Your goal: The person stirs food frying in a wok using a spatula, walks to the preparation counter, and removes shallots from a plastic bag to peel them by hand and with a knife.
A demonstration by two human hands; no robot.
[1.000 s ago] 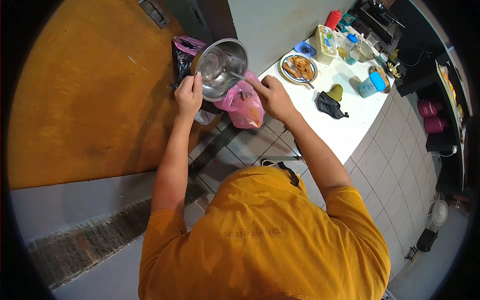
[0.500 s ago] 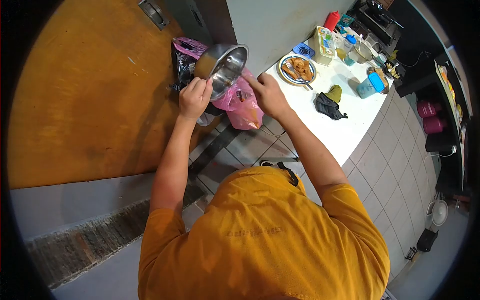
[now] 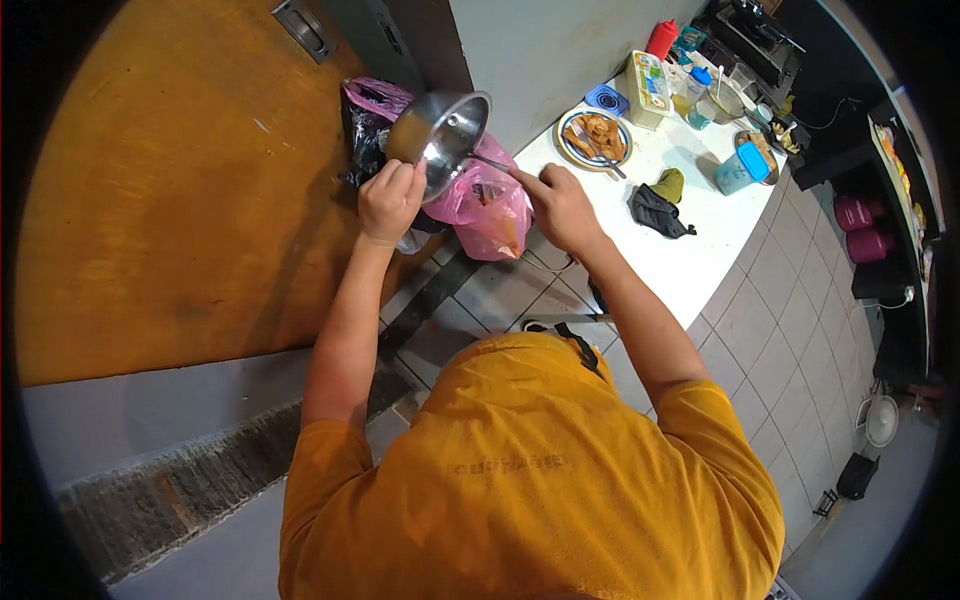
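Right hand [image 3: 568, 212] drawn back, near table [image 3: 640, 265]

The place looks like a kitchen; whether a home's or an eatery's is unclear. A white table [image 3: 690, 265] carries a plate [image 3: 565, 150] of food [image 3: 598, 132], a red squeeze bottle [image 3: 661, 40] and a blue-lidded container [image 3: 738, 175], with what seems a stove [image 3: 758, 48] beyond and a tiled floor [image 3: 780, 260] below.

A plate [image 3: 564, 150] of food [image 3: 602, 138], a plastic tub [image 3: 650, 88], a blue-lidded container [image 3: 738, 174] and a crumpled dark cloth [image 3: 657, 213] are supported by the white desk [image 3: 685, 275].
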